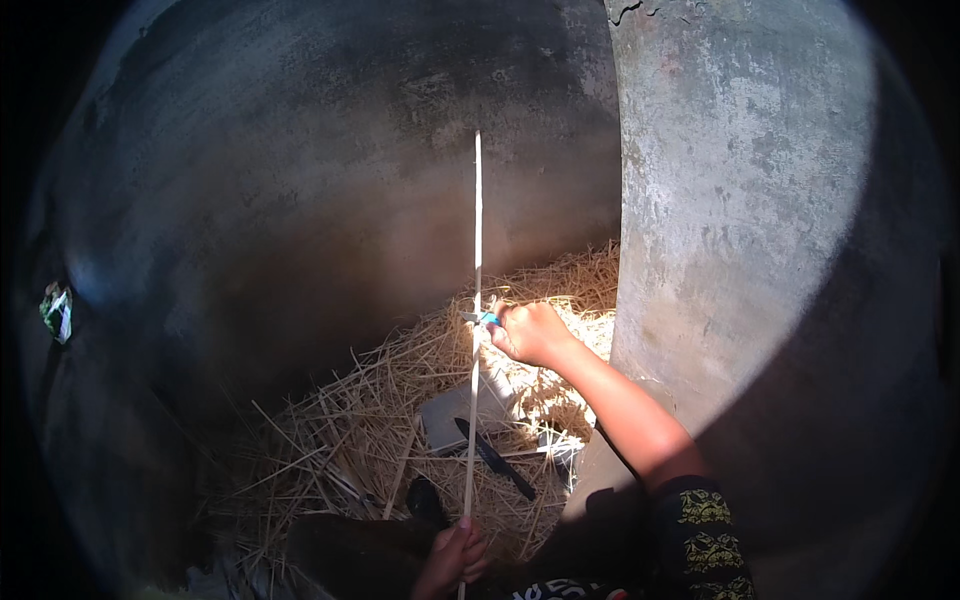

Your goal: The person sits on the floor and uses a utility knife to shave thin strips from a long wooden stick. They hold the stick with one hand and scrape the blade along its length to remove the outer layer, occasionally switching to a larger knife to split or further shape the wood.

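Observation:
A long, thin, pale stick (478, 220) stands nearly upright in front of me. Low in the picture, my left hand (455, 558) is closed round its lower part. Farther up, my right hand (528, 332) grips a small teal-handled knife (488, 319), its short blade lying across the stick. Most of that handle is hidden by my fingers. Behind the stick, a dark-bladed knife (495, 460) with a black handle lies on the straw, partly against a flat grey slab (445, 415).
Loose straw (330, 430) covers the ground. A dark, curved wall (300, 200) rises beyond it, and a lighter grey wall (740, 180) stands close on my right. A green and white scrap (57, 312) shows at far left. My dark shoe (426, 500) is below.

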### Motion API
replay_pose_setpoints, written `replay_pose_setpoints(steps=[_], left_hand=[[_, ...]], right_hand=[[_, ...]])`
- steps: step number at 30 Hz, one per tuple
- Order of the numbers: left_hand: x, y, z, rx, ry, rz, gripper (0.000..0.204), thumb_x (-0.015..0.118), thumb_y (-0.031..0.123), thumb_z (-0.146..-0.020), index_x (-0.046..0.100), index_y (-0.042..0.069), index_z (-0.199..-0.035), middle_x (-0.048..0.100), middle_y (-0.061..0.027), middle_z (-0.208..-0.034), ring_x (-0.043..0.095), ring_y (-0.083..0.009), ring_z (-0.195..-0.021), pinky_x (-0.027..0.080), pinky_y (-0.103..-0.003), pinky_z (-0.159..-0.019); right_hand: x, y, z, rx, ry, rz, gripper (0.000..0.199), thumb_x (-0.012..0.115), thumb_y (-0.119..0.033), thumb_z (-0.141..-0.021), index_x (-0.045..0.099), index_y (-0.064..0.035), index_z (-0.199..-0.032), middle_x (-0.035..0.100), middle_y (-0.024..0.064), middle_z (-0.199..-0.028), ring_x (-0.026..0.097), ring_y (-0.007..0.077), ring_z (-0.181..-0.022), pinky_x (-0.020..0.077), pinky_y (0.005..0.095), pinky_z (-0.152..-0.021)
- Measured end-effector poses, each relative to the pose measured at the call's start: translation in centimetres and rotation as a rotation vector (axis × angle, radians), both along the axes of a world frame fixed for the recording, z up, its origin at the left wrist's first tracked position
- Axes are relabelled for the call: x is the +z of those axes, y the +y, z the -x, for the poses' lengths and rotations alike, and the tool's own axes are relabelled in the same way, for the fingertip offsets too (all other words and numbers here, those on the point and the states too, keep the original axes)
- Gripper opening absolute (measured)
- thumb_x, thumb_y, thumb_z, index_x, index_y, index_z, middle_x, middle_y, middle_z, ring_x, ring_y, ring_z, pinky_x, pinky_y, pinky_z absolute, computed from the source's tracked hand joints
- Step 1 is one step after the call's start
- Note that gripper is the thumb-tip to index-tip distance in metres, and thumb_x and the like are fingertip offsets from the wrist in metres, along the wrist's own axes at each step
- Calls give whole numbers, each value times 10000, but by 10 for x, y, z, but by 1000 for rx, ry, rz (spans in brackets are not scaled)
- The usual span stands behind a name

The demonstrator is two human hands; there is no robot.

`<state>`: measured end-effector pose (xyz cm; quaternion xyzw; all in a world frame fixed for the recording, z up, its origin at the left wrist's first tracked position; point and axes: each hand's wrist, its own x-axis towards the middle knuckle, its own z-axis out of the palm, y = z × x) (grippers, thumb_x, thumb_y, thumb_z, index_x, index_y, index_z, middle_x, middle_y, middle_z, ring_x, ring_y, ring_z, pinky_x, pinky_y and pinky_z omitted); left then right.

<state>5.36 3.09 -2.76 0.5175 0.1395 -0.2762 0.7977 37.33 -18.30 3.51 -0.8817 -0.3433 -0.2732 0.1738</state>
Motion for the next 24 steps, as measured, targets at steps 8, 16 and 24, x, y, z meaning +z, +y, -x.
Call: replay_pose_setpoints(steps=[8, 16, 24], left_hand=[[27, 28, 42, 24, 176, -128, 384, 435, 445, -1059, 405, 181, -781, 291, 77, -560, 256, -40, -402, 200, -212, -348], [61, 111, 85, -5, 419, -224, 386, 426, 458, -1057, 427, 182, -788, 303, 82, -564, 269, -43, -416, 205, -208, -360], [79, 134, 112, 98, 458, -220, 334, 471, 391, -1046, 458, 187, -782, 328, 82, -564, 273, -46, -443, 216, -223, -386]], right_hand=[[3, -28, -18, -358, 168, -293, 429, 425, -384, -1007, 566, 19, -968, 685, 238, -753, 685, 425, -727, 547, 517, -671], [-10, -40, -27, -373, 89, -238, 390, 452, -376, -990, 558, -1, -986, 695, 197, -759, 686, 387, -715, 540, 506, -638], [-17, -12, -32, -345, 81, -130, 512, 402, -440, -995, 621, 12, -895, 709, 210, -829, 705, 384, -775, 568, 481, -678]])
